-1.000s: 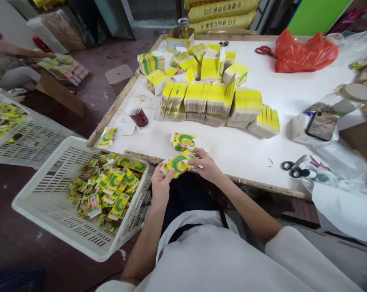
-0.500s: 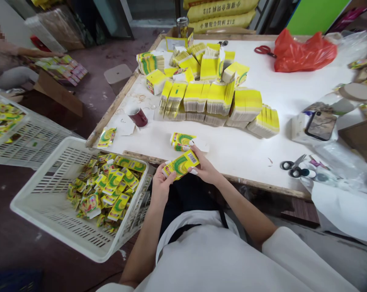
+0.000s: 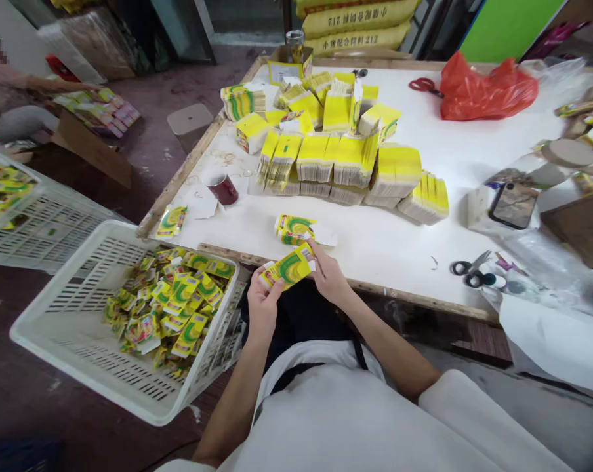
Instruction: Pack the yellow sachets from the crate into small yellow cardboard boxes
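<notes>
A small yellow and green carton (image 3: pixel 289 267) is held at the table's near edge by both hands. My left hand (image 3: pixel 264 300) grips its lower left end, and my right hand (image 3: pixel 328 275) pinches its upper right end by the barcode flap. Just beyond it, a short pile of the same flat cartons (image 3: pixel 294 228) lies on the white table (image 3: pixel 473 170). To my left stands a white slatted basket (image 3: pixel 55 328) holding several folded yellow-green cartons (image 3: pixel 173 301).
Big stacks of flat yellow cartons (image 3: pixel 346 157) fill the table's middle. A dark red cup (image 3: pixel 224 188), a phone (image 3: pixel 513 204), black scissors (image 3: pixel 468 272), red scissors (image 3: pixel 424 84) and a red bag (image 3: pixel 483 88) lie around. A second basket (image 3: pixel 35 223) and another person (image 3: pixel 11 98) are at far left.
Both hands have kept hold of the carton and turned it slightly, lifting it a little from the table edge. My right fingers shifted along its right end.
</notes>
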Demonstrator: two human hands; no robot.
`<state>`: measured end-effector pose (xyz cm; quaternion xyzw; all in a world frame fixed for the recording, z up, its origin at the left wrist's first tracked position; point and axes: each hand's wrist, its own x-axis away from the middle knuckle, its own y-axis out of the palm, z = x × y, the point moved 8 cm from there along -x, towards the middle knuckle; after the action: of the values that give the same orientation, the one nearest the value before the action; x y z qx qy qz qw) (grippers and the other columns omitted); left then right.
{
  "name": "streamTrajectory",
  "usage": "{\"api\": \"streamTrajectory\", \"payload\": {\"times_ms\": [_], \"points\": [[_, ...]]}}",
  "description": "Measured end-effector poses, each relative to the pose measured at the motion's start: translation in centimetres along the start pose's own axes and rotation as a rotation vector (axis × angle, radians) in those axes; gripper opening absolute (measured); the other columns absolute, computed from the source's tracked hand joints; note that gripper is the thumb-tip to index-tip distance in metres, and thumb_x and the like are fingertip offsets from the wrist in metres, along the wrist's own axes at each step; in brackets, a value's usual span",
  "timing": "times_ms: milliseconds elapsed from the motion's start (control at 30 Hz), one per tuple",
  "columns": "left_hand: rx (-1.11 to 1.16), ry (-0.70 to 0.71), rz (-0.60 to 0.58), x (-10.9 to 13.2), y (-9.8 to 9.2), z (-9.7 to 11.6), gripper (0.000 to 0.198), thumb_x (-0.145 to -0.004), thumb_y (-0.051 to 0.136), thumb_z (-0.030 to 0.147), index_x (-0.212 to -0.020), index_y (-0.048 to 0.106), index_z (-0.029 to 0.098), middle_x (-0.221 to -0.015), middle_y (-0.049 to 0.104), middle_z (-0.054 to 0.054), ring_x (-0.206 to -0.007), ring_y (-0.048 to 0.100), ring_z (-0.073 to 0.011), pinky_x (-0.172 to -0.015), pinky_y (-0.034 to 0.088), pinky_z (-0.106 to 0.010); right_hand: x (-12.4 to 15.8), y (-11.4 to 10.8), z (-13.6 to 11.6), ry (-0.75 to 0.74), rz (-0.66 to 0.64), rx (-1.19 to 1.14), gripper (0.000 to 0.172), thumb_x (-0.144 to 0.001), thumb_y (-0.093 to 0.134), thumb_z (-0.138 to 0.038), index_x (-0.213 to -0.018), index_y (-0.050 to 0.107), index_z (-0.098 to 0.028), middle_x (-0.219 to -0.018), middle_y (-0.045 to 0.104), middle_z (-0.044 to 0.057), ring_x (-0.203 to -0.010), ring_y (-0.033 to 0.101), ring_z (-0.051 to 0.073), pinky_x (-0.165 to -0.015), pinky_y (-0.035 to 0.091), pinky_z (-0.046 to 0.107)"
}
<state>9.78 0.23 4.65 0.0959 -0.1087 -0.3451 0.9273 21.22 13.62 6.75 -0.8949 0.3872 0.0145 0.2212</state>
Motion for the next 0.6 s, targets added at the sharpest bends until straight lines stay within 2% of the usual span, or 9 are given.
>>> {"api": "streamTrajectory", "payload": {"times_ms": [200, 267, 300, 367, 433, 500, 533, 567, 600], "points": [[-0.075, -0.018, -0.025, 0.4, 0.1, -1.2, 0.046, -0.074, 0.074, 0.035, -0.114, 0.055, 0.019, -0.099, 0.07, -0.004, -0.087, 0.067, -0.0166, -0.082, 0.053, -0.029, 0.5, 0.6, -1.0, -0.026, 0.127, 0.026, 0.048, -0.097, 0.032, -0.032, -0.139, 0.048, -0.016, -0.107, 0.072, 0.013, -0.102, 0.068, 0.025, -0.09, 0.053, 0.039], [-0.129, -0.03, -0.009, 0.1, -1.0, -1.5, 0.047, -0.073, 0.075, 0.035, -0.113, 0.056, 0.019, -0.094, 0.069, -0.003, -0.083, 0.066, -0.0156, -0.076, 0.052, -0.026, 0.6, 1.5, -1.4, -0.044, 0.111, 0.038, 0.048, -0.096, 0.036, -0.032, -0.14, 0.046, -0.016, -0.115, 0.068, 0.015, -0.106, 0.066, 0.025, -0.091, 0.052, 0.039], [-0.164, -0.017, 0.022, -0.1, -2.4, -1.2, 0.047, -0.072, 0.075, 0.035, -0.112, 0.056, 0.019, -0.092, 0.068, -0.002, -0.082, 0.065, -0.0151, -0.075, 0.052, -0.025, 0.5, 2.1, -1.5, -0.052, 0.072, 0.028, 0.05, -0.095, 0.039, -0.033, -0.141, 0.045, -0.016, -0.119, 0.066, 0.015, -0.108, 0.065, 0.025, -0.091, 0.052, 0.038], [-0.267, 0.064, 0.16, -0.7, -7.2, 0.4, 0.046, -0.071, 0.075, 0.035, -0.109, 0.056, 0.018, -0.092, 0.065, -0.002, -0.082, 0.063, -0.0148, -0.077, 0.052, -0.027, -0.2, 2.6, -0.9, -0.048, 0.005, 0.0, 0.051, -0.093, 0.044, -0.035, -0.14, 0.045, -0.016, -0.121, 0.064, 0.015, -0.105, 0.065, 0.024, -0.088, 0.053, 0.037], [-0.42, 0.234, 0.475, -0.4, -14.6, 3.7, 0.047, -0.072, 0.073, 0.038, -0.109, 0.055, 0.017, -0.099, 0.063, -0.003, -0.088, 0.062, -0.0168, -0.087, 0.051, -0.033, -1.3, 1.5, 0.5, -0.003, 0.044, 0.037, 0.044, -0.091, 0.047, -0.032, -0.132, 0.05, -0.016, -0.115, 0.065, 0.013, -0.097, 0.065, 0.023, -0.086, 0.052, 0.037], [-0.661, 0.308, 0.745, 0.7, -21.3, 6.5, 0.061, -0.073, 0.069, 0.042, -0.124, 0.045, 0.017, -0.113, 0.059, -0.008, -0.103, 0.059, -0.0241, -0.097, 0.047, -0.047, -2.9, -0.4, 2.6, 0.089, 0.144, 0.196, 0.035, -0.089, 0.05, -0.027, -0.121, 0.057, -0.016, -0.11, 0.064, 0.013, -0.095, 0.063, 0.023, -0.087, 0.05, 0.038], [-0.815, 0.284, 0.826, 1.1, -23.6, 7.3, 0.077, -0.067, 0.073, 0.042, -0.13, 0.038, 0.016, -0.123, 0.054, -0.012, -0.115, 0.053, -0.03, -0.103, 0.04, -0.055, -3.6, -1.1, 3.6, 0.151, 0.173, 0.306, 0.033, -0.087, 0.054, -0.026, -0.117, 0.059, -0.015, -0.109, 0.063, 0.014, -0.097, 0.061, 0.025, -0.088, 0.049, 0.039], [-0.874, 0.274, 0.877, 1.6, -25.4, 7.8, 0.091, -0.058, 0.08, 0.039, -0.132, 0.034, 0.012, -0.133, 0.046, -0.018, -0.128, 0.04, -0.0377, -0.11, 0.026, -0.063, -4.3, -1.6, 4.6, 0.209, 0.179, 0.405, 0.031, -0.084, 0.058, -0.024, -0.113, 0.06, -0.014, -0.109, 0.062, 0.015, -0.099, 0.059, 0.027, -0.089, 0.048, 0.041], [-0.949, 0.266, 0.889, 1.9, -26.2, 7.9, 0.099, -0.053, 0.082, 0.04, -0.133, 0.032, 0.01, -0.14, 0.038, -0.022, -0.135, 0.028, -0.0423, -0.113, 0.014, -0.066, -4.9, -1.7, 5.4, 0.256, 0.17, 0.481, 0.029, -0.082, 0.061, -0.022, -0.109, 0.062, -0.013, -0.108, 0.061, 0.017, -0.1, 0.057, 0.028, -0.089, 0.046, 0.042]]}}
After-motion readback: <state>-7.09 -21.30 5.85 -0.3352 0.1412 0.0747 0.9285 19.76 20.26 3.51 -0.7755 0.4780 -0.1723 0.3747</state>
